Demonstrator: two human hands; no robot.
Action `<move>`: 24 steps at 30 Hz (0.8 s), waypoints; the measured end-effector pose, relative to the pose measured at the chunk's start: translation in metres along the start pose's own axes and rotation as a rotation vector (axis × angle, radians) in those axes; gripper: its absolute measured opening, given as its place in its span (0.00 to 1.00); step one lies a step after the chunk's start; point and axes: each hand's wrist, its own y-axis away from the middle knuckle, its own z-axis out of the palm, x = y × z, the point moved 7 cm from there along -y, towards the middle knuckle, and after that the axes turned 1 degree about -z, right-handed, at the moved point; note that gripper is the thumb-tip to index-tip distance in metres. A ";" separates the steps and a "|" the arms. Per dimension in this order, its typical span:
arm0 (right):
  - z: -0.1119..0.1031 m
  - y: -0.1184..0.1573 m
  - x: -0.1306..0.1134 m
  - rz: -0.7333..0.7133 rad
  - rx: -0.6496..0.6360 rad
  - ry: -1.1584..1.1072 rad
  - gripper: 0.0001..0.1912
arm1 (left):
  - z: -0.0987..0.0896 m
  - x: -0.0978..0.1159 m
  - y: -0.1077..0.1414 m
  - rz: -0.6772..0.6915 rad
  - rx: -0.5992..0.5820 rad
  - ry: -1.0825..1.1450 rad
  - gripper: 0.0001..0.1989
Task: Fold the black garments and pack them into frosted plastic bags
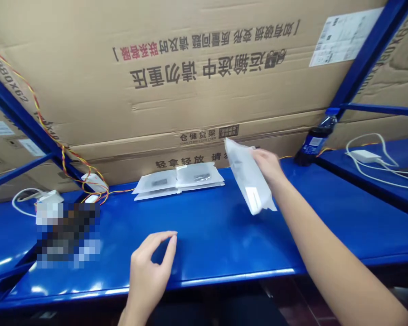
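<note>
My right hand grips the upper right edge of a frosted plastic bag, held tilted above the blue shelf. A white label shows near the bag's lower end; I cannot tell how many bags are in the grip. Over the shelf's front part, my left hand has thumb and forefinger tips pressed together in a loop, with nothing visible between them. Two short stacks of similar frosted bags lie side by side at the back, a left stack and a right stack, with dark items showing through.
Large cardboard boxes stand behind the shelf. A dark drink bottle stands at the back right beside a blue post. White adapters and twisted wires sit at the left. A white charger with cable lies far right.
</note>
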 end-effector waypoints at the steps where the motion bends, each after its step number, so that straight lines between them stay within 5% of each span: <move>1: 0.022 0.013 -0.002 0.036 -0.101 -0.012 0.23 | -0.003 -0.001 -0.013 -0.033 0.012 0.012 0.10; 4: 0.092 0.063 -0.009 0.104 -0.384 -0.055 0.23 | 0.006 -0.008 -0.061 -0.102 -0.059 0.020 0.13; 9: 0.162 0.126 -0.012 0.153 -0.645 -0.098 0.24 | 0.075 -0.022 -0.115 0.010 -0.515 -0.029 0.13; 12: 0.168 0.132 -0.004 0.204 -0.716 -0.107 0.26 | 0.106 -0.033 -0.118 0.031 -0.645 0.045 0.19; 15: 0.167 0.128 0.002 0.249 -0.763 -0.102 0.26 | 0.116 -0.041 -0.111 0.018 -0.667 0.108 0.22; 20: 0.165 0.138 -0.010 0.298 -0.888 -0.106 0.25 | 0.100 -0.059 -0.117 -0.047 -0.550 0.146 0.20; 24: 0.162 0.172 -0.031 0.349 -1.272 -0.114 0.21 | 0.076 -0.083 -0.138 -0.093 -0.431 0.123 0.19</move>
